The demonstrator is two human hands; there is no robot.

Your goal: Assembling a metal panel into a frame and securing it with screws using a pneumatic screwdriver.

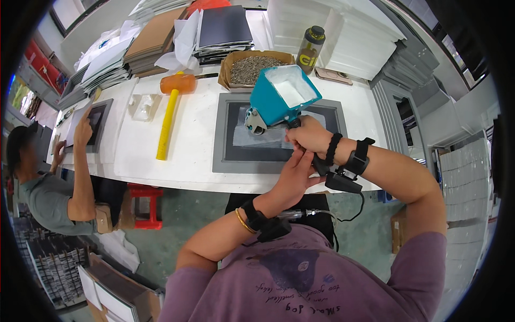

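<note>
Over the frame (222, 134), my right hand (315, 134), nearer, grips the sprayer (268, 100), nozzle (258, 127) leftward, left hand (291, 174) touching below, hold unclear.

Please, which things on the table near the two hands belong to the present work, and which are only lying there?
In use, it seems:
- teal hopper, held by its handle in the right hand
- grey frame, beneath it

Apparently just lying about:
- mallet
- bottle
- phone
</note>
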